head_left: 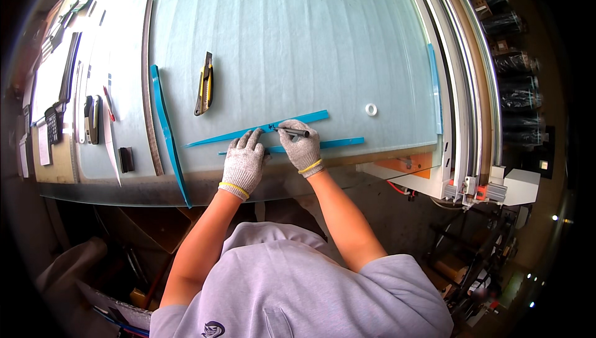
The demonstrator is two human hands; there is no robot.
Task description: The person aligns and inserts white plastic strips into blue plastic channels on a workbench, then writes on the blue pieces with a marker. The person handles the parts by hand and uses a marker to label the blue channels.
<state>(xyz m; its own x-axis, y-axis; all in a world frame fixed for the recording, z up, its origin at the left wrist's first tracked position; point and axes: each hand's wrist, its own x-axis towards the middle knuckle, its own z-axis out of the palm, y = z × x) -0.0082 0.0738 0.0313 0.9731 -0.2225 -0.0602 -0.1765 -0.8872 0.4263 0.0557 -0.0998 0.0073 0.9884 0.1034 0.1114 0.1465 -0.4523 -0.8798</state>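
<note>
My right hand [300, 146], in a grey knitted glove with a yellow cuff edge, is closed round a black marker pen [298, 132]. The pen's tip meets a long blue strip [304, 118], where dark handwritten marks show beside it. Gloved the same way, my left hand [243, 163] lies flat with its fingertips on that strip, to the left of the marks. A second blue strip [341, 143] lies nearer to me and passes partly beneath my hands. Both strips rest on the pale, film-covered table [279, 52].
Left of my hands lie a third blue strip [165, 128], a metal ruler [147, 77] and a yellow-black utility knife [205, 84]. A white ring [371, 109] sits to the right. Farther left are a red pen [109, 104] and a calculator [54, 125]. A metal rail [462, 77] borders the table's right side.
</note>
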